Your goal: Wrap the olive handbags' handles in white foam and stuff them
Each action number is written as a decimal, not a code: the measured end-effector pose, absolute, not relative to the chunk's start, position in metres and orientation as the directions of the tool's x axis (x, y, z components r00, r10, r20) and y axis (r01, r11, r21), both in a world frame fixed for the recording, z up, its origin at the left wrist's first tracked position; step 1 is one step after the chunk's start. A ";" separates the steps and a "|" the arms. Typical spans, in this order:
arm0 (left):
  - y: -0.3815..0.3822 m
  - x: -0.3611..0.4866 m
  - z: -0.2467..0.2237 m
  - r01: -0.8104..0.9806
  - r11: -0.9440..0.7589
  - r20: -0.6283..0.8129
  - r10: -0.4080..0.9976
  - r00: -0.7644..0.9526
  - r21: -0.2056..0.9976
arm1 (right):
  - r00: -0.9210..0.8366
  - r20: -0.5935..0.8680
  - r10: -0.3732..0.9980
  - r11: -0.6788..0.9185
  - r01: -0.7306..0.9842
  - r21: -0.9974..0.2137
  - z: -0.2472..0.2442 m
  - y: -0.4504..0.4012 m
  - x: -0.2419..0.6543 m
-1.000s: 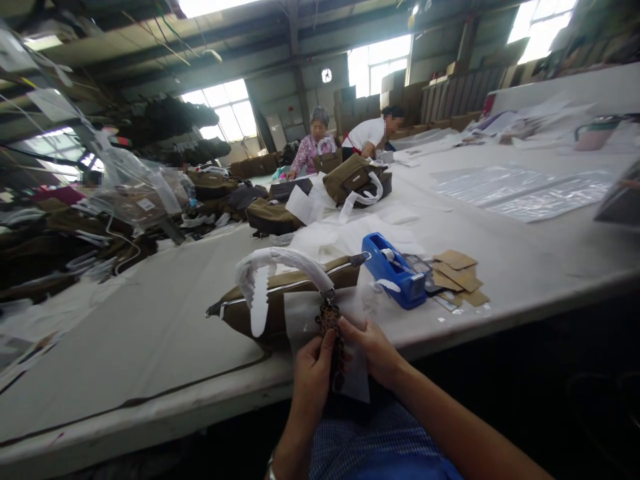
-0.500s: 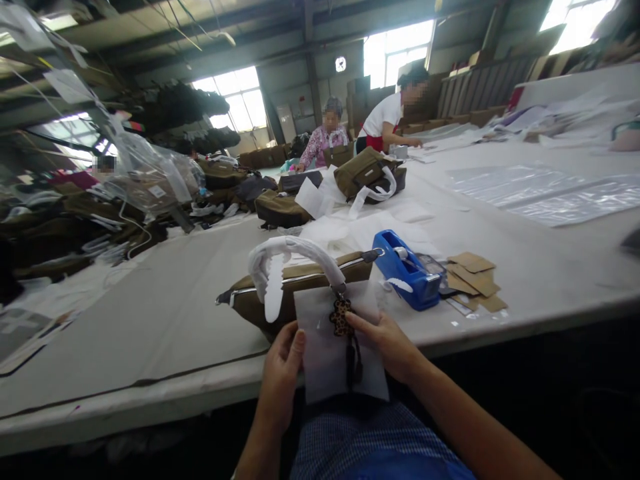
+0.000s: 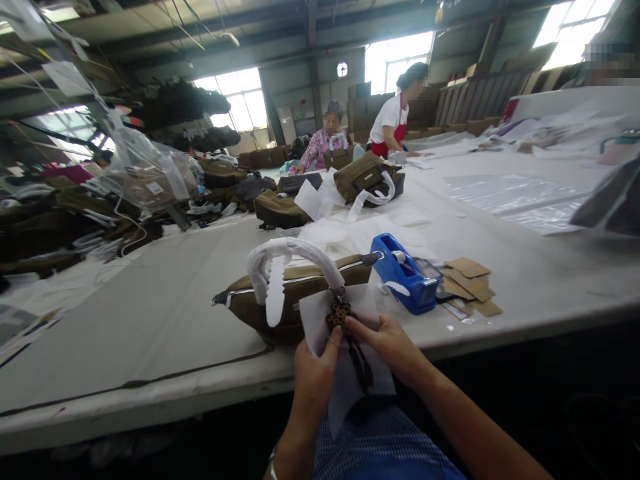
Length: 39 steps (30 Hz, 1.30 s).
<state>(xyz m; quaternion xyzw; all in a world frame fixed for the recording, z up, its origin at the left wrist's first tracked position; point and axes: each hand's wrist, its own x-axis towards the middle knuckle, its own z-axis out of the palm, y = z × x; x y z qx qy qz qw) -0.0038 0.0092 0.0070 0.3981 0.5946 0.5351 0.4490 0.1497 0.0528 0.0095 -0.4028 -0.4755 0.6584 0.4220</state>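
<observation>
Hands at table edge: left hand (image 3: 314,373) and right hand (image 3: 393,347) pinching white tissue sheet (image 3: 345,373) around leopard-print charm (image 3: 339,313) hanging from olive canvas bag (image 3: 295,293); risk of thin sheet tearing or slipping off if tugged.

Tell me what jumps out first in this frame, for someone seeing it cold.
At the table's near edge, the left hand and right hand pinch a white sheet around a leopard charm hanging from an olive bag with a white-wrapped handle. Just right of the bag sits a bright blue tape dispenser beside brown cards. Far down the table, two people work among more bags.
</observation>
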 end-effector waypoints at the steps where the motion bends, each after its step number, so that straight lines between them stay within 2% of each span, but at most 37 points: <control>1: 0.009 -0.005 0.007 -0.010 0.118 -0.117 0.954 -0.276 0.993 | -0.331 -0.138 0.934 -0.199 -0.160 -0.967 0.006 0.054 0.154; 4: 0.010 -0.009 0.010 -0.047 0.166 -0.173 0.951 -0.257 0.985 | -0.439 -0.169 0.882 -0.336 -0.335 -0.880 -0.009 0.054 0.166; 7: 0.010 -0.011 0.014 -0.071 0.197 -0.208 0.947 -0.246 0.978 | -0.449 -0.195 0.872 -0.422 -0.486 -0.765 -0.024 0.050 0.166; 11: 0.008 -0.010 0.017 -0.029 0.192 -0.193 0.941 -0.279 0.981 | -0.401 -0.236 0.885 -0.397 -0.387 -0.832 -0.031 0.041 0.155; 15: 0.005 -0.005 0.016 0.026 0.151 -0.135 0.937 -0.321 0.988 | -0.345 -0.052 0.937 -0.156 -0.282 -0.947 -0.028 0.039 0.143; 19: -0.001 0.004 0.010 0.015 0.098 -0.089 0.950 -0.299 0.995 | -0.232 0.036 0.972 -0.007 -0.182 -0.983 -0.027 0.037 0.130; 22: -0.004 0.008 0.006 0.049 0.002 0.011 0.968 -0.253 0.999 | -0.181 0.097 0.979 0.085 -0.074 -0.994 -0.024 0.034 0.128; 25: -0.004 0.004 0.006 0.146 -0.035 0.072 0.964 -0.257 0.989 | -0.264 0.108 0.959 0.106 -0.022 -0.994 -0.018 0.037 0.135; 28: -0.002 -0.003 0.011 0.194 -0.026 0.069 0.973 -0.221 0.981 | -0.333 0.079 0.940 0.050 -0.096 -0.994 -0.008 0.046 0.144; 30: -0.002 -0.007 0.015 0.231 -0.037 0.081 0.980 -0.184 0.972 | -0.304 0.082 0.949 0.051 -0.107 -0.993 -0.002 0.053 0.145; 34: -0.005 -0.006 0.017 0.399 -0.087 0.171 0.968 -0.181 0.913 | -0.189 0.122 0.974 0.132 0.041 -0.990 0.001 0.058 0.134; 39: -0.004 0.000 0.006 0.608 -0.160 0.383 0.888 -0.256 0.778 | -0.072 0.195 0.978 0.203 0.132 -0.970 -0.005 0.056 0.120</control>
